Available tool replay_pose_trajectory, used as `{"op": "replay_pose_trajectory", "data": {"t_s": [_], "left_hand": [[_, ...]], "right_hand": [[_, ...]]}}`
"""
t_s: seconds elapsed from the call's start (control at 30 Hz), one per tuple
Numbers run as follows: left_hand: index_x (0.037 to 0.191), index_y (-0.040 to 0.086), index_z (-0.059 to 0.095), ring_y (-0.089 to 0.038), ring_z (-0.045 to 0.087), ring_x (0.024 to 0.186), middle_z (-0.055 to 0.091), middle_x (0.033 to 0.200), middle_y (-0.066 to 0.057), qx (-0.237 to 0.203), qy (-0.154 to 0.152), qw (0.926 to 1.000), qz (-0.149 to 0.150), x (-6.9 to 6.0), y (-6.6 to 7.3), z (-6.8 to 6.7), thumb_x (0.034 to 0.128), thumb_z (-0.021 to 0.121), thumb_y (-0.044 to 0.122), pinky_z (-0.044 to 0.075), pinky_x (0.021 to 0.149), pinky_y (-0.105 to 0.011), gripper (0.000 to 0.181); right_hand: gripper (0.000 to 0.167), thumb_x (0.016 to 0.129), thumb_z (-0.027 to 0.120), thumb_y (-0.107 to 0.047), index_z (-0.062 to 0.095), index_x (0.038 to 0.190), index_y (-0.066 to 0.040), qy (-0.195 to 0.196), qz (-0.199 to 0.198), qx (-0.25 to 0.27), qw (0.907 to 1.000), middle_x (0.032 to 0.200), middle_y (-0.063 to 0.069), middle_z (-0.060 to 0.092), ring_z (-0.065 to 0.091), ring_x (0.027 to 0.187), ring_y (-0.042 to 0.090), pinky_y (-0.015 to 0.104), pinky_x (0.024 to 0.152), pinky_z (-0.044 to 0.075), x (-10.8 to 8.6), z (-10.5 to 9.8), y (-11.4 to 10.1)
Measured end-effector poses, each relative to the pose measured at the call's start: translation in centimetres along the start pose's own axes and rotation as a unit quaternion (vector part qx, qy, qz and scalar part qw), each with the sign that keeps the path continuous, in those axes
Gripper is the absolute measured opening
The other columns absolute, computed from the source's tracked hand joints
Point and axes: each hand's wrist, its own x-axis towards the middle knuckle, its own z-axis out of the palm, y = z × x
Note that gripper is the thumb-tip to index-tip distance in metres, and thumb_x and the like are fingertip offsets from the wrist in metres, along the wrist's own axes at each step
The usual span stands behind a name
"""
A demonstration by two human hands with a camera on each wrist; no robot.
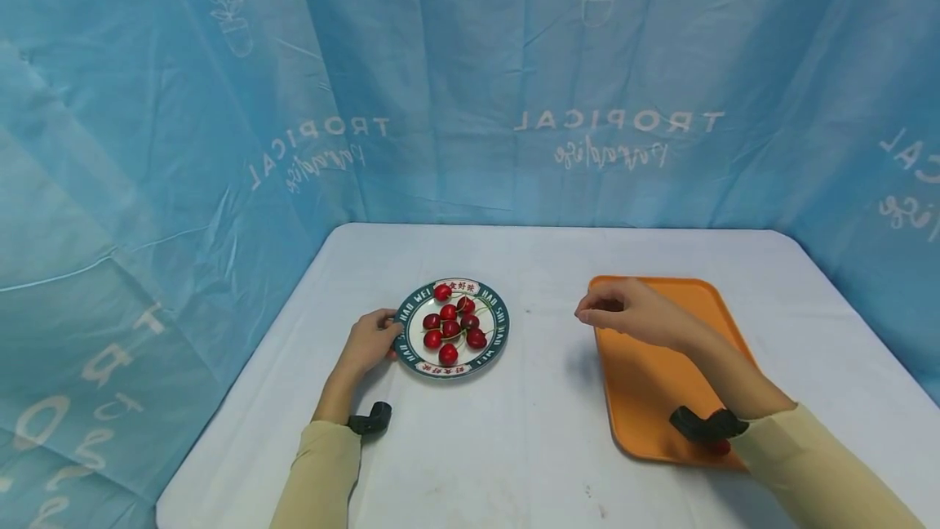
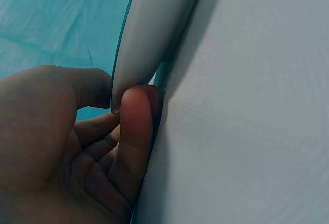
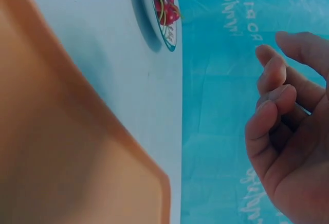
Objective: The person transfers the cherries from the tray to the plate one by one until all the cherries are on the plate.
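Observation:
A round plate (image 1: 501, 323) with a dark green lettered rim bears several red cherries (image 1: 451, 330), some with stems. At its left edge, my left hand (image 1: 367, 343) pinches the rim. The left wrist view shows the thumb on the upper side of the plate (image 2: 154, 23) and fingers beneath, with that edge raised off the table. Over the left part of an orange tray (image 1: 639, 386), my right hand (image 1: 637, 313) hovers with loosely curled fingers. The right wrist view shows nothing in this hand (image 3: 288, 121).
A red cherry-like thing (image 1: 718, 447) lies near the tray's front right, partly hidden by the right wrist's black band. A white cloth (image 1: 543, 431) covers the table. Blue printed curtains (image 1: 470, 64) hang behind it and along both sides.

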Motion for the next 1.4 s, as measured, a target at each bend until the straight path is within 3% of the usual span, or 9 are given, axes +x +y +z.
{"op": "replay_pose_trajectory", "data": {"t_s": [0.23, 0.37, 0.53, 0.77, 1.1, 1.4], "left_hand": [[0.13, -0.001, 0.055, -0.017, 0.059, 0.073, 0.061, 0.111, -0.016, 0.016, 0.008, 0.9998, 0.003, 0.1, 0.0, -0.1, 0.0904, 0.055, 0.019, 0.047, 0.067, -0.029, 0.045], [0.131, -0.001, 0.054, -0.018, 0.059, 0.063, 0.06, 0.108, -0.016, 0.002, 0.003, 1.0, 0.004, 0.2, -0.1, 0.0, 0.0906, 0.055, 0.019, 0.047, 0.062, -0.029, 0.045], [0.132, 0.0, 0.054, -0.016, 0.059, 0.061, 0.061, 0.108, -0.015, 0.004, 0.003, 1.0, 0.004, 0.2, -0.3, -0.1, 0.0912, 0.055, 0.02, 0.047, 0.065, -0.03, 0.045], [0.13, 0.0, 0.056, -0.017, 0.06, 0.074, 0.062, 0.111, -0.015, 0.011, 0.012, 0.9998, 0.01, 0.3, -0.3, -0.5, 0.0905, 0.055, 0.02, 0.046, 0.075, -0.034, 0.044], [0.13, 0.0, 0.056, -0.017, 0.06, 0.07, 0.062, 0.107, -0.014, 0.001, 0.006, 1.0, 0.008, 0.3, -0.4, -0.4, 0.0901, 0.056, 0.019, 0.047, 0.07, -0.031, 0.045], [0.131, 0.0, 0.055, -0.017, 0.059, 0.057, 0.061, 0.1, -0.013, -0.024, 0.0, 0.9997, -0.004, 0.1, -0.3, 0.1, 0.0895, 0.055, 0.018, 0.047, 0.059, -0.028, 0.045]], "right_hand": [[0.024, 0.092, 0.062, -0.042, 0.069, 0.104, -0.023, 0.007, 0.013, -0.002, 0.9999, 0.1, 0.002, 0.067, 0.059, 0.088, 0.026, 0.041, 0.075, 0.049, -1.3, -0.2, 0.9], [0.024, 0.092, 0.061, -0.04, 0.069, 0.106, -0.021, 0.012, 0.016, 0.008, 0.9998, 0.1, 0.007, 0.066, 0.058, 0.089, 0.034, 0.045, 0.073, 0.049, -2.1, -0.7, 1.2], [0.028, 0.092, 0.062, -0.04, 0.069, 0.106, -0.018, 0.005, 0.026, -0.002, 0.9996, 0.095, 0.006, 0.066, 0.056, 0.084, 0.035, 0.038, 0.066, 0.049, -2.9, -1.0, 1.6], [0.027, 0.091, 0.065, -0.035, 0.072, 0.103, -0.011, 0.007, 0.015, 0.004, 0.9998, 0.098, 0.005, 0.068, 0.059, 0.085, 0.03, 0.032, 0.071, 0.049, -4.0, -0.8, 2.2], [0.026, 0.09, 0.066, -0.035, 0.071, 0.102, -0.012, 0.035, 0.035, -0.004, 0.9988, 0.078, 0.011, 0.06, 0.053, 0.071, 0.021, 0.028, 0.06, 0.043, -6.4, -0.6, 3.7], [0.028, 0.09, 0.066, -0.036, 0.07, 0.104, -0.012, 0.037, 0.054, -0.007, 0.9978, 0.073, 0.005, 0.054, 0.051, 0.066, 0.019, 0.029, 0.057, 0.041, -8.0, -0.7, 4.6]]}}
